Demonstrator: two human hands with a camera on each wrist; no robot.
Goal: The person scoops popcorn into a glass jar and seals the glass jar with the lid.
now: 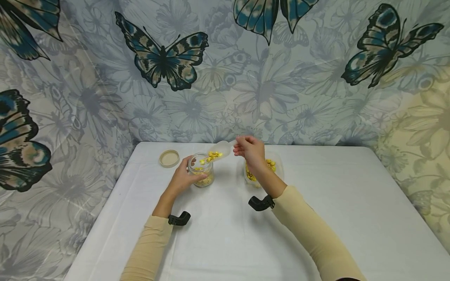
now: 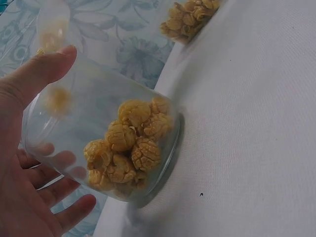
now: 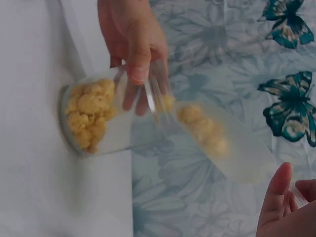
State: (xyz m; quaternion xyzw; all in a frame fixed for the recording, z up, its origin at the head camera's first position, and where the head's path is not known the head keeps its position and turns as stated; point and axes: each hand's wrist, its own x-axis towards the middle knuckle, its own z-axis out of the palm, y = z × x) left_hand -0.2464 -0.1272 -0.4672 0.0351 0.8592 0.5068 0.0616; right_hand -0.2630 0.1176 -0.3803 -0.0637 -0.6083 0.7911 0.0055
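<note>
We see both hands at work above the counter (image 1: pixel 218 238), which is covered in a white cloth. The left hand (image 1: pixel 184 177) is curled round the glass jar (image 1: pixel 207 180), its thumb on the near side and its fingers along the far side. The right hand (image 1: pixel 250 151) pinches the handle of a cloudy, see-through scoop (image 1: pixel 225 147) between thumb and fingers. The jar's base rests on the counter, left of centre, and the scoop is tipped over its open mouth, with yellow popcorn (image 1: pixel 213 156) gathered towards the scoop's front edge. In the left wrist view we see more popcorn heaped at the bottom of the jar, and a blurred piece higher up inside it.

To the left of the jar, a round tan lid (image 1: pixel 169 159) lies on the counter, near the left hand but apart from it. To the right, a clear tub (image 1: pixel 280 168) of popcorn sits partly hidden behind the right hand and wrist. We see beige sleeves (image 1: pixel 313 230) and a black band (image 1: pixel 260 203) on each wrist. Behind everything hangs a floral backdrop (image 1: pixel 267 93) with blue butterflies (image 1: pixel 163 64).
</note>
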